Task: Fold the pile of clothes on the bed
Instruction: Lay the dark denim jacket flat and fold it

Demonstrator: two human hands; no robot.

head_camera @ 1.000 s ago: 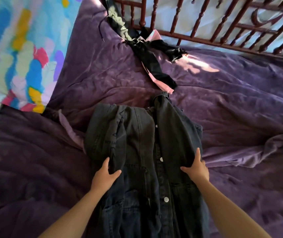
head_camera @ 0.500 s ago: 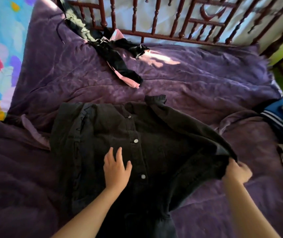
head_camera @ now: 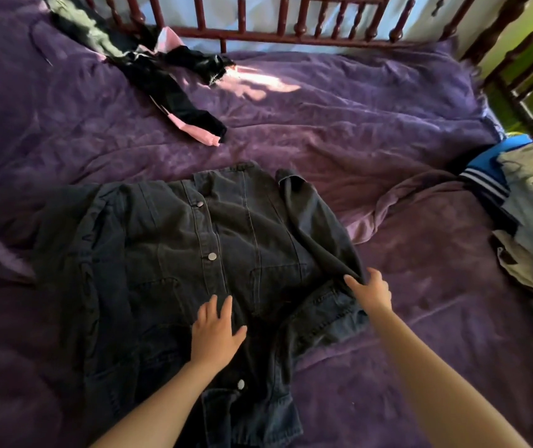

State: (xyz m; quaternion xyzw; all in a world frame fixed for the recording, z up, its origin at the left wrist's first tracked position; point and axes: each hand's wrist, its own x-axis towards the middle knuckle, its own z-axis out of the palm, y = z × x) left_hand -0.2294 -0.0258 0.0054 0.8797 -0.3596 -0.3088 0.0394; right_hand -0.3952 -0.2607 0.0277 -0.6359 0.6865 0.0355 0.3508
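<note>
A dark grey denim jacket [head_camera: 168, 240] lies front-up and creased in the middle of the purple bed [head_camera: 355, 130], its metal snaps showing along the placket. The left hand [head_camera: 215, 334] rests flat on it with fingers straight, holding nothing. The right hand [head_camera: 370, 292] pinches the sleeve [head_camera: 316, 221], which is folded inward over the chest.

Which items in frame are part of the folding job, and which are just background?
Job:
denim jacket
left hand, flat on it
right hand, gripping its sleeve
clothes pile at right
black-and-pink garment, probably still to fold

Background:
purple bedspread
wooden bed rail
</note>
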